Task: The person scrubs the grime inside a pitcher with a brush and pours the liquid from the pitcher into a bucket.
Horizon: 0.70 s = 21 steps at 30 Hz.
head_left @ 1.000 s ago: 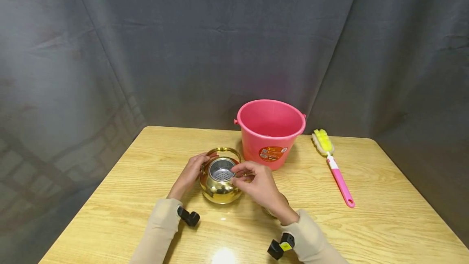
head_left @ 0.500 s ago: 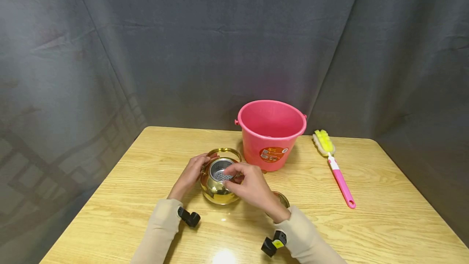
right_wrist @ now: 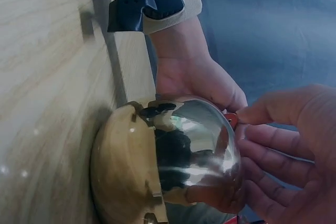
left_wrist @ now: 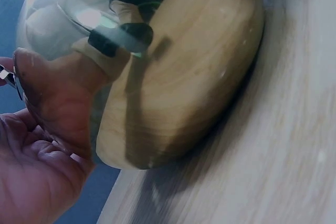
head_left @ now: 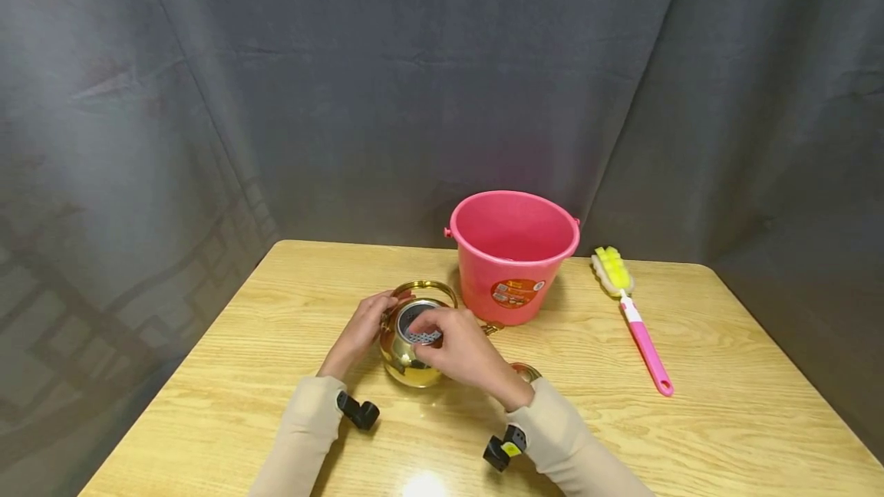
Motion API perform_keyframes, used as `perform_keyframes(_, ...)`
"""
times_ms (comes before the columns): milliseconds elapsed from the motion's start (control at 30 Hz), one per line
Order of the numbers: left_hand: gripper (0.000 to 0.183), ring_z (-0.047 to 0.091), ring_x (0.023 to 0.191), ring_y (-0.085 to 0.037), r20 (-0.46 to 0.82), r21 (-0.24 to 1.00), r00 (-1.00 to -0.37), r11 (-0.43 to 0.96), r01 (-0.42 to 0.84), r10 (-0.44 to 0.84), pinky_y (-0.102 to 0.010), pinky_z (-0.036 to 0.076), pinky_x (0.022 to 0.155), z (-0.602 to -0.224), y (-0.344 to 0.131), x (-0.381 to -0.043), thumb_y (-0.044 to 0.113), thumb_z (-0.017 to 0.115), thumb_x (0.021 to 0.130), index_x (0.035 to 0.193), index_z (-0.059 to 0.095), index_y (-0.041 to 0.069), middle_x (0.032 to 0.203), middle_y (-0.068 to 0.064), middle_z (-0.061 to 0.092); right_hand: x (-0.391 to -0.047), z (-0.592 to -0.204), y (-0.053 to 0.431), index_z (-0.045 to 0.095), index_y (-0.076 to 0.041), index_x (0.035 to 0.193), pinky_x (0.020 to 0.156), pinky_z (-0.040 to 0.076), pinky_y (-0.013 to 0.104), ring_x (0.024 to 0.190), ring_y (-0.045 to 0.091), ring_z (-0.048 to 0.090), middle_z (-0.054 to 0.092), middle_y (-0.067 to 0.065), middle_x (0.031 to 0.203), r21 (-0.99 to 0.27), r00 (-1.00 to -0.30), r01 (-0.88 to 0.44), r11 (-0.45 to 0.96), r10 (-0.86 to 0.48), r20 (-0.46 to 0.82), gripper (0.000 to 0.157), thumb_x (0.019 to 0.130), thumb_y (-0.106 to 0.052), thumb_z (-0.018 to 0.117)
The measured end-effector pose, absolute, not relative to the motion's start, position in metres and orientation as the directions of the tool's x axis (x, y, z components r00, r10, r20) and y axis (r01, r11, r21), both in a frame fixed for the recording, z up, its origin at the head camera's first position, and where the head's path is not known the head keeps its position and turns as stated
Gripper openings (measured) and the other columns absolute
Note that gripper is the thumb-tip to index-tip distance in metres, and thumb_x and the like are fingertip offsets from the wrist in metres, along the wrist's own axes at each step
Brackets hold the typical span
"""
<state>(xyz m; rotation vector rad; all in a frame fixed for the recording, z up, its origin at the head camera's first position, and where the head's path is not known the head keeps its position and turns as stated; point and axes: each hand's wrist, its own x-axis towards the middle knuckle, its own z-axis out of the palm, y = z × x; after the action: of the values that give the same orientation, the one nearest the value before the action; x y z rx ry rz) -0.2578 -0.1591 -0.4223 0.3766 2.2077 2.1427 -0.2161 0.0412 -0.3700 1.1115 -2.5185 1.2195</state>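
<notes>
kettle (head_left: 404, 366): gold, standing on the bench (head_left: 311, 274) near the pink bucket (head_left: 476, 290), its handle (head_left: 427, 284) arched beyond the mouth.
strainer (head_left: 423, 337): at the kettle's mouth; i see only part of the perforated metal past the fingers.
left grip (head_left: 362, 324): curled against the kettle's side, holding it.
right grip (head_left: 456, 347): thumb and fingertips at the mouth; from here i cannot tell whether they pinch the strainer or are apart over it.
step in hand: handling the strainer, i judge; whether it should come out or settle in, i can't say.
next move: calls, to my mind, for a fine fingertip hold on the strainer's edge and a firm brace on the slick-looking kettle.
lid: probably the gold piece (head_left: 526, 371) half hidden behind the right wrist.
spout: perhaps the gold bit (head_left: 493, 327) beyond the right grip; i can't confirm it.
left wrist view: the kettle is cut off and full of reflections; most fingers are hidden.
right wrist view: the strainer isn't visible to me, and the small red piece (right_wrist: 231, 119) by the thumb is unclear.
</notes>
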Motion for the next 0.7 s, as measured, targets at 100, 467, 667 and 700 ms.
perform_keyframes(100,0.043,0.049,0.122,-0.031,0.142,0.989,-0.969,0.018,0.148,0.205,-0.029,0.041,0.099,-0.4212,-0.1589,-0.2566,0.013,0.035,0.100,0.128,0.053,-0.014,0.130,-0.025,0.055,-0.2166,-0.3685,0.0401,0.072,-0.005,0.093,0.071,0.055,0.034,0.085,0.019,0.065,0.071,0.004,0.091,-0.589,-0.711,-0.682,0.435,-0.582,0.394,0.016,0.078,-0.006,0.073)
perform_keyframes(467,0.043,0.049,0.122,-0.028,0.141,0.989,-0.969,0.011,0.146,0.202,-0.031,0.040,0.101,-0.4207,-0.1586,-0.2575,0.012,0.035,0.099,0.129,0.052,-0.013,0.131,-0.024,0.055,-0.2203,-0.3632,0.0349,0.072,-0.008,0.087,0.065,0.049,0.019,0.073,0.009,0.062,0.068,-0.003,0.078,-0.480,-0.676,-0.726,0.492,-0.640,0.366,0.010,0.077,-0.008,0.073)
perform_keyframes(667,0.043,0.052,0.119,-0.027,0.132,0.990,-0.972,0.022,0.139,0.194,-0.030,0.043,0.098,-0.4211,-0.1588,-0.2559,0.013,0.035,0.099,0.128,0.053,-0.013,0.129,-0.024,0.057,-0.2213,-0.3613,0.0334,0.070,-0.007,0.084,0.059,0.048,0.017,0.067,0.007,0.060,0.065,-0.004,0.072,-0.493,-0.677,-0.717,0.493,-0.660,0.326,0.007,0.077,-0.008,0.073)
perform_keyframes(700,0.043,0.052,0.119,-0.026,0.130,0.990,-0.973,0.020,0.136,0.192,-0.029,0.042,0.098,-0.4212,-0.1589,-0.2554,0.014,0.036,0.099,0.129,0.053,-0.013,0.129,-0.025,0.056,-0.2215,-0.3610,0.0333,0.070,-0.007,0.083,0.059,0.047,0.017,0.066,0.007,0.060,0.064,-0.005,0.071,-0.492,-0.677,-0.717,0.494,-0.663,0.321,0.007,0.077,-0.008,0.073)
